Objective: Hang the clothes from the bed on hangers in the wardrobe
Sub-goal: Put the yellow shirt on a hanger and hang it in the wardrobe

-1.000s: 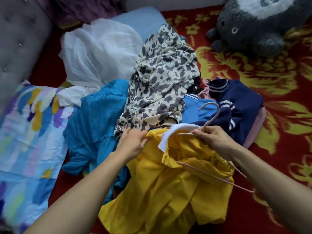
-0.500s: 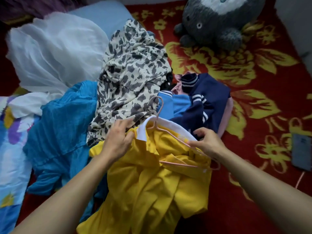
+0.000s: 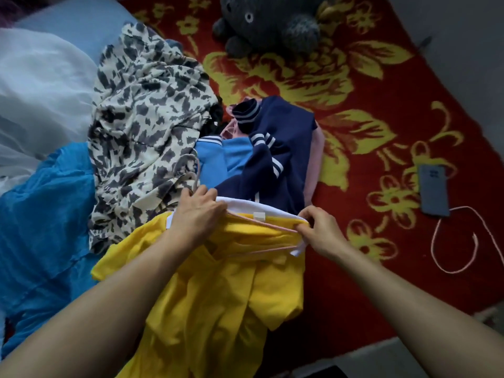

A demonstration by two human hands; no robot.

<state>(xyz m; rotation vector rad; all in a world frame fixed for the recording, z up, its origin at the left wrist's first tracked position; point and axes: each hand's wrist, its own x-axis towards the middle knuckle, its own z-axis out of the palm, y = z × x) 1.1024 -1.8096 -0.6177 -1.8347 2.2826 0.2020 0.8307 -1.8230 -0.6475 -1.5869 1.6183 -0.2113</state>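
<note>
The left hand [image 3: 199,214] and right hand [image 3: 319,230] sit apart at either end of the neckline of a yellow shirt [image 3: 218,296]. The shirt lies on the near edge of the clothes pile on the bed. The left hand's fingers curl over the white collar where the hook of a pink hanger [image 3: 261,225] pokes out. Whether the wire itself is also in that grip is hard to tell. The right hand pinches the collar's other end against the hanger's shoulder.

The step in hand looks like seating the hanger inside the shirt. One pink arm runs under the collar and the lower bar shows through the open front, so the hanger seems mostly in.

Next, the far shoulder probably wants tugging over the hanger's tip and the collar centring on the hook. Then the shirt can be lifted by the hook and carried to the wardrobe, which is not in view.

Still waiting in the pile are a leopard-print garment [image 3: 141,126], a navy striped jacket [image 3: 278,148], a light-blue top [image 3: 215,162] and a bright blue garment [image 3: 46,214]. All of it lies on the red floral bedspread [image 3: 381,105].
</note>
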